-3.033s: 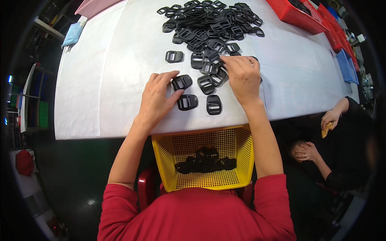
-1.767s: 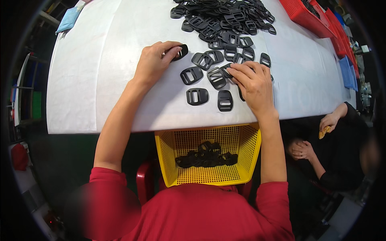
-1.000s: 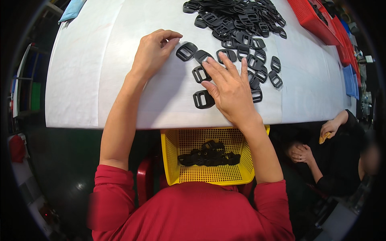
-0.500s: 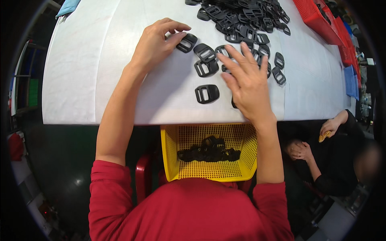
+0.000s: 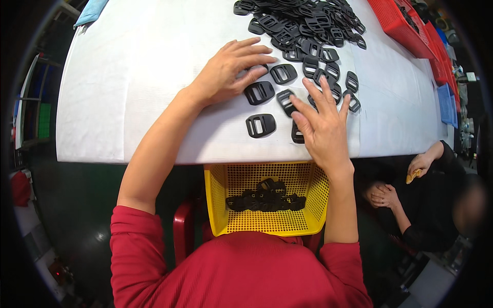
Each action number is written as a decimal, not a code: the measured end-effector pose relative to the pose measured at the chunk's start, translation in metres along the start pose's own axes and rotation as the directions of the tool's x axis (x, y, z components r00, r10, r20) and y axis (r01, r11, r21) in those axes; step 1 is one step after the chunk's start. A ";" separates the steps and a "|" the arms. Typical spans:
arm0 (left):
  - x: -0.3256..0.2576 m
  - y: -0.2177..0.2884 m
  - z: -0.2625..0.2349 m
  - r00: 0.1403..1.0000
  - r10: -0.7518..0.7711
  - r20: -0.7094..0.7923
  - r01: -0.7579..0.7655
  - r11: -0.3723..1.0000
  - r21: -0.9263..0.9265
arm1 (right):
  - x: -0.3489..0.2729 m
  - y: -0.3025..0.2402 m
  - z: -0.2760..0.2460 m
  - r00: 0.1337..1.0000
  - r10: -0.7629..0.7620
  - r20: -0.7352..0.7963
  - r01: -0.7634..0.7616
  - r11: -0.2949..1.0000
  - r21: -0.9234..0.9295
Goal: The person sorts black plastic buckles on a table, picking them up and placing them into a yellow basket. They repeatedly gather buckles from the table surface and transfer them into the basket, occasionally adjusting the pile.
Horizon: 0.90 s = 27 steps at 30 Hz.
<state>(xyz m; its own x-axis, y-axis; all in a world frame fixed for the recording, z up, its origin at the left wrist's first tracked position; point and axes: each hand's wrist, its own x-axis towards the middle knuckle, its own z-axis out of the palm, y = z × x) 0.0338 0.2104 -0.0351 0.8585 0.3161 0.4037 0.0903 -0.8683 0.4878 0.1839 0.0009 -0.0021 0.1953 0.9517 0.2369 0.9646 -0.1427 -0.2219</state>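
Observation:
Loose black plastic strap buckles lie on the white-covered table (image 5: 102,113). My left hand (image 5: 226,72) reaches over them, fingers stretched out, partly hiding one by its fingertips. Close to its thumb is a slotted buckle (image 5: 259,93), and another buckle (image 5: 283,74) lies just right of its fingertips. My right hand (image 5: 326,131) has its fingers spread, the index fingertip at the edge of a tilted buckle (image 5: 286,101). Below its thumb a further buckle (image 5: 297,134) is partly covered. One buckle (image 5: 261,126) lies apart near the front edge.
A large buckle pile (image 5: 308,23) covers the far middle. Under the front edge, a yellow basket (image 5: 215,205) holds several black pieces. Red crates (image 5: 395,31) and a blue basket (image 5: 447,105) line the right side. A person in black (image 5: 431,220) sits at right.
My left hand has moved right and nearer, over the buckles. My right hand has shifted slightly nearer. The buckles between the hands have been spread apart and rearranged.

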 end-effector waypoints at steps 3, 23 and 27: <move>0.000 0.011 0.007 0.984 0.009 0.176 -0.033 0.990 0.135 | -0.015 0.002 -0.011 0.998 0.045 -0.045 -0.044 0.999 0.022; -0.087 0.148 0.022 0.988 -0.001 0.154 0.013 0.997 -0.073 | -0.127 -0.016 0.005 0.971 -0.102 -0.218 0.192 0.873 0.449; -0.029 0.146 0.017 1.000 0.002 -0.009 -0.003 0.998 -0.063 | -0.095 0.007 -0.011 0.923 0.027 -0.385 0.112 0.936 0.335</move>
<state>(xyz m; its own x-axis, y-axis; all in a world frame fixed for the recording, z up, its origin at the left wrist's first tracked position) 0.0311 0.0680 0.0114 0.8540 0.3175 0.4121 0.0555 -0.8432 0.5347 0.1739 -0.0938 -0.0156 0.2749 0.7697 0.5762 0.8650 0.0637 -0.4978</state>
